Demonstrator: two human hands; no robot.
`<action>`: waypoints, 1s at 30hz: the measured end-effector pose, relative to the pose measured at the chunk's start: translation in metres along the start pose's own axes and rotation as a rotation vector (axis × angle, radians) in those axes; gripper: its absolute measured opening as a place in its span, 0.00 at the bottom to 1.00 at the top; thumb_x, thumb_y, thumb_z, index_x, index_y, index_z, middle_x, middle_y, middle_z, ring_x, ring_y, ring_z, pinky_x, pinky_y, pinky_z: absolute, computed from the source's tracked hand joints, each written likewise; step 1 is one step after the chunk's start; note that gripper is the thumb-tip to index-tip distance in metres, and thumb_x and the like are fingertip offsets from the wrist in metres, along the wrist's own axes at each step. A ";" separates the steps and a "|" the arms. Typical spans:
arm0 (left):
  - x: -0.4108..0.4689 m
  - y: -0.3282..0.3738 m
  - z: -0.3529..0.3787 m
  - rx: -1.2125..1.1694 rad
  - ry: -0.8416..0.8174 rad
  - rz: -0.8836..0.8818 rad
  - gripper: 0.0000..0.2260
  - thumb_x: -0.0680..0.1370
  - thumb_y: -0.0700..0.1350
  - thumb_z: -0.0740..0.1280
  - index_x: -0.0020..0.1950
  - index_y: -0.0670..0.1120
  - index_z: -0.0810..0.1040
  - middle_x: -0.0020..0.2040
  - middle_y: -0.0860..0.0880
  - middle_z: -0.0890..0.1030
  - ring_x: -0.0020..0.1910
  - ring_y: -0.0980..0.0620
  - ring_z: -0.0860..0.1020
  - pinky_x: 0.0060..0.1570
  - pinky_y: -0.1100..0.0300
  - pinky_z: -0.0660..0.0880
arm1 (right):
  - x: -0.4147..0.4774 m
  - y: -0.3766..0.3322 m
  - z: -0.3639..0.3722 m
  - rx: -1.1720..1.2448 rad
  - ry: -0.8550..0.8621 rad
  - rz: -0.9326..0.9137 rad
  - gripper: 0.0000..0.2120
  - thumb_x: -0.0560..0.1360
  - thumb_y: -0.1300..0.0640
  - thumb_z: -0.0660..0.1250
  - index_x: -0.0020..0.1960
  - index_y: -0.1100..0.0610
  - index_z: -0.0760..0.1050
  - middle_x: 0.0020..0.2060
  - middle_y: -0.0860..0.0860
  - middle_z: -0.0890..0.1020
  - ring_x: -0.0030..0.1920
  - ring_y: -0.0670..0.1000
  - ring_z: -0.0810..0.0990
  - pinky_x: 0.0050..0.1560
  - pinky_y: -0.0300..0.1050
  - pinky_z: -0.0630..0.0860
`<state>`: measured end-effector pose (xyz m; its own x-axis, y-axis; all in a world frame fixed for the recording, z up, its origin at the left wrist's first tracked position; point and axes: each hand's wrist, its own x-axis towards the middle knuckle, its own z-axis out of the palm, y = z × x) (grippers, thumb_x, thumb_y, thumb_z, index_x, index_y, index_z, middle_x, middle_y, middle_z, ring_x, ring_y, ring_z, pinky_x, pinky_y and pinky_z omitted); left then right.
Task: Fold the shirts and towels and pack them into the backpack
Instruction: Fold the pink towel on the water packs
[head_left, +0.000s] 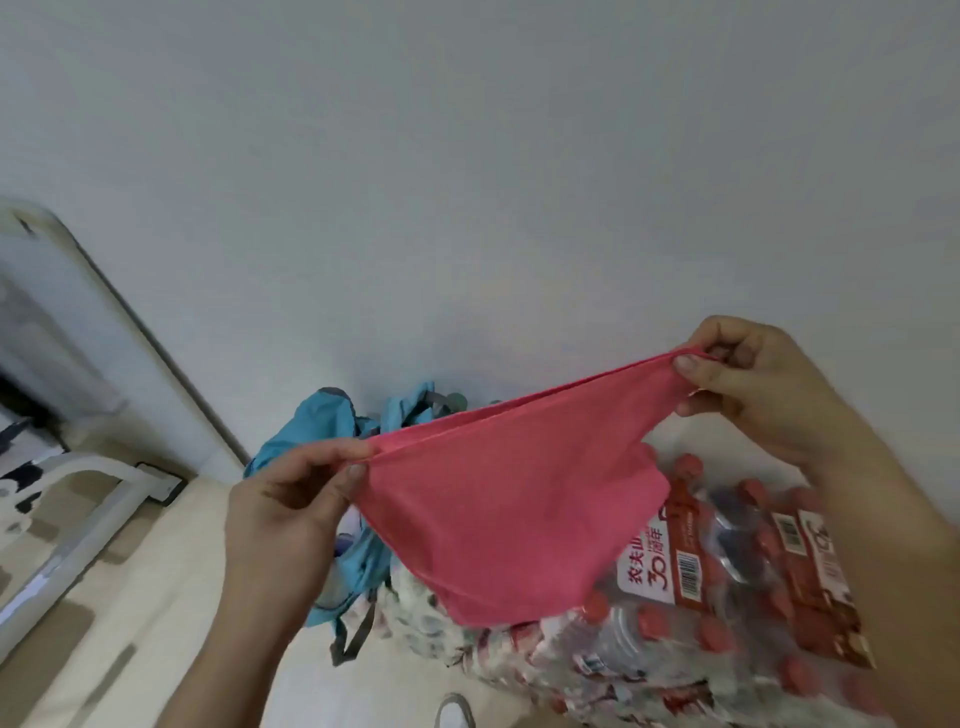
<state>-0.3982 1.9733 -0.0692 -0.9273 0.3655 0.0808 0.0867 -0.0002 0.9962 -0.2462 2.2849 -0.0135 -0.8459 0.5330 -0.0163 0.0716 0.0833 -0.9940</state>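
Across the middle of the head view, a pink towel (519, 499) hangs doubled between both hands: the left hand (291, 499) pinches its lower-left corner, the right hand (753, 384) pinches the upper-right one (thumb against fingers). Behind it, left of centre, sits the blue backpack (322, 431); bottled water packs (727, 597) lie lower right

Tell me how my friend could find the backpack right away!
Start at the big white wall and look down to where it meets the floor. There, behind the pink towel stretched between the left hand and right hand, slumps the backpack, just left of a wrapped pack of red-capped water bottles. It is the only light blue thing there, with grey straps.
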 end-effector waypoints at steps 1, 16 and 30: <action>0.006 0.008 0.003 -0.029 -0.032 0.034 0.18 0.73 0.30 0.67 0.39 0.55 0.84 0.39 0.51 0.84 0.38 0.56 0.80 0.37 0.69 0.76 | -0.015 -0.006 -0.007 0.062 0.022 -0.020 0.20 0.52 0.46 0.83 0.34 0.55 0.77 0.30 0.54 0.76 0.28 0.47 0.77 0.29 0.38 0.78; -0.019 0.072 0.094 0.145 -0.467 0.231 0.20 0.76 0.30 0.60 0.46 0.56 0.77 0.40 0.51 0.82 0.29 0.49 0.69 0.25 0.64 0.64 | -0.198 -0.026 -0.067 0.001 0.546 0.124 0.06 0.71 0.63 0.69 0.39 0.61 0.72 0.24 0.52 0.71 0.15 0.47 0.65 0.16 0.31 0.61; 0.079 -0.104 0.205 0.671 -0.433 0.008 0.14 0.72 0.32 0.61 0.49 0.46 0.80 0.45 0.49 0.83 0.45 0.50 0.79 0.48 0.60 0.74 | -0.050 0.156 -0.078 -0.756 0.744 0.322 0.04 0.73 0.62 0.68 0.42 0.59 0.73 0.33 0.51 0.75 0.39 0.56 0.75 0.39 0.42 0.64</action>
<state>-0.4059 2.1931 -0.1728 -0.7138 0.6970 -0.0686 0.4213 0.5055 0.7530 -0.1520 2.3367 -0.1589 -0.2191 0.9739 0.0598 0.7499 0.2073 -0.6283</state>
